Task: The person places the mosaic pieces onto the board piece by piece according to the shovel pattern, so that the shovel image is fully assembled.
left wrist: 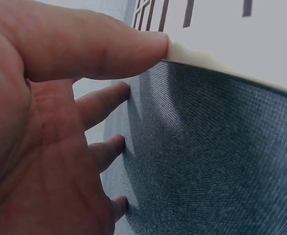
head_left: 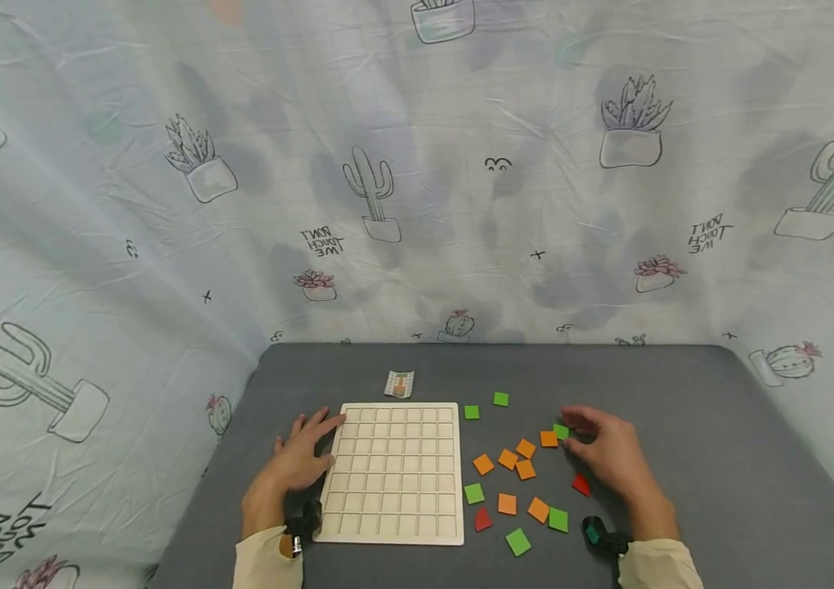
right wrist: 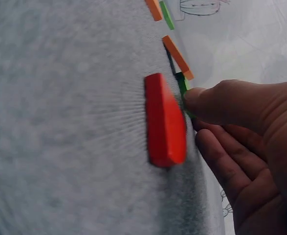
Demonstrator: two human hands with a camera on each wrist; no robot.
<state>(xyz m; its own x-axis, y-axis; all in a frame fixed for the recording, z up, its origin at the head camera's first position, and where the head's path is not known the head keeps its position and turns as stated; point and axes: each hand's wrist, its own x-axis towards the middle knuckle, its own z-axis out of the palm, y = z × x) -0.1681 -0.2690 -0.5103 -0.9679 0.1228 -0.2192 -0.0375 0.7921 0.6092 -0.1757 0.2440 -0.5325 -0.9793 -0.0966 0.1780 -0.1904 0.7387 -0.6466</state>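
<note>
A pale wooden board (head_left: pixel 396 474) with a grid of square recesses lies on the grey table. At its left side is my left hand (head_left: pixel 299 460), fingers spread; the thumb (left wrist: pixel 133 51) touches the board's edge (left wrist: pixel 207 61) in the left wrist view. My right hand (head_left: pixel 608 448) is right of the board, with thumb and index finger around a green square tile (head_left: pixel 560 430). In the right wrist view the thumb tip meets that green tile (right wrist: pixel 183 88), and part of it is hidden. Nearest to this hand lies a red piece (right wrist: pixel 165 122), loose on the table.
Several orange tiles (head_left: pixel 507 504) and green tiles (head_left: pixel 517 541) are scattered between board and right hand. Another red piece (head_left: pixel 483 519) lies by the board's right edge. A small printed card (head_left: pixel 399 384) is behind the board. A cactus-print cloth (head_left: pixel 461 188) hangs around the table.
</note>
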